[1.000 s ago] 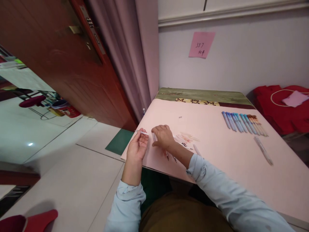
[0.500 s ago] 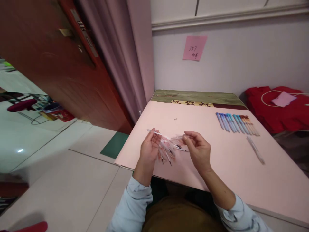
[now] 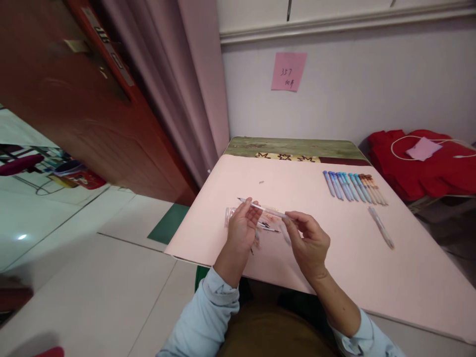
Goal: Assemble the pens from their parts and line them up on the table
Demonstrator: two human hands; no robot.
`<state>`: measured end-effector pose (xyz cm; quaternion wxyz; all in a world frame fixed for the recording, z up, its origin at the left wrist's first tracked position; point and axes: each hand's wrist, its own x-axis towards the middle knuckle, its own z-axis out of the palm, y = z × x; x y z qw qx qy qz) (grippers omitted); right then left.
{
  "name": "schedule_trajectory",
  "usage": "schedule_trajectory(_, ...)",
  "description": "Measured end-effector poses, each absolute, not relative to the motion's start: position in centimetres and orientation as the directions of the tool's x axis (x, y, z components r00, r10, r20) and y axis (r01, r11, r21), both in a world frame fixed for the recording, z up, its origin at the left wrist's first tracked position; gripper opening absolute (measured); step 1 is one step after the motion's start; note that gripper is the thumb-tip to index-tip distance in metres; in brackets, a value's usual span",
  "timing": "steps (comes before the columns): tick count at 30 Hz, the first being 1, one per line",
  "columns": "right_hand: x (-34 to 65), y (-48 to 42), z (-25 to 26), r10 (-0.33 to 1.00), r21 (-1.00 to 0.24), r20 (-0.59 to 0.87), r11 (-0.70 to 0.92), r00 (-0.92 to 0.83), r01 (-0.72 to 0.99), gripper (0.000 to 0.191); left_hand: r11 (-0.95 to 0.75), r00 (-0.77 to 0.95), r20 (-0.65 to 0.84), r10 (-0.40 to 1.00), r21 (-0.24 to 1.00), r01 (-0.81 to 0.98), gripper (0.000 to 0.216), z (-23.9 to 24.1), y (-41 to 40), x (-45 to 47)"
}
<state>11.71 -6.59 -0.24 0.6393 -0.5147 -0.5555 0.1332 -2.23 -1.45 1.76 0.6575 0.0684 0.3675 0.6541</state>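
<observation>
Between thumb and fingers, my left hand (image 3: 243, 225) pinches a slim white pen refill (image 3: 270, 210), its dark tip sticking out to the left. My right hand (image 3: 308, 240) is closed at the other end, on what looks like a clear pen barrel lined up with the refill. Whether the refill sits inside that barrel I cannot tell. Under and behind both hands lies a loose pile of refills and clear pen parts (image 3: 268, 229), partly covered by my left hand.
Blue, turquoise and brown pens (image 3: 355, 187) stand in a neat row at the table's right. Nearer lies a single pale pen (image 3: 381, 228). A small grey piece (image 3: 261, 182) rests on the pink tabletop (image 3: 316, 267). Red cloth (image 3: 424, 173) is beyond the right edge.
My hands have brought the refill and the clear barrel together in one line; before, they were apart. The view has shifted slightly to the right.
</observation>
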Motion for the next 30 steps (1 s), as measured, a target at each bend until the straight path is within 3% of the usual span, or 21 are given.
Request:
schedule_trajectory(8,12.8,-6.2,-0.8,0.771,-0.858,0.498,0.373,0.396,0.353,0.016,0.119,-0.155,-0.416,0.896,0.561,-0.819,0.007,1.8,-0.7,-3.3)
schedule_trajectory(13,13.8,-5.1,-1.5,0.888,-0.979,0.166,0.201,0.430,-0.037,0.029,0.101,-0.200,-0.457,0.866,0.554,-0.827,0.004,1.7,-0.2,-6.2)
schedule_trajectory(18,12.5,-4.9,-2.1,0.944,-0.933,-0.109,0.011,0.312,-0.359,0.033,0.071,-0.241,-0.450,0.860,0.572,-0.818,0.006,1.3,-0.5,-6.8)
schedule_trajectory(21,11.2,-5.5,-1.7,0.959,-0.938,-0.092,0.007,0.267,-0.348,0.030,0.105,-0.205,-0.441,0.874,0.583,-0.806,0.007,1.2,-1.3,-5.8)
schedule_trajectory(26,9.9,-6.4,-0.4,0.957,-0.981,0.077,0.124,0.278,-0.152,0.023,0.095,-0.212,-0.425,0.880,0.595,-0.798,0.014,1.3,-2.2,-4.7)
schedule_trajectory(30,9.1,-6.6,-0.4,0.950,-0.978,0.158,0.189,0.268,-0.092,0.019,0.073,-0.217,-0.377,0.900,0.621,-0.780,0.018,1.3,-2.8,-4.6)
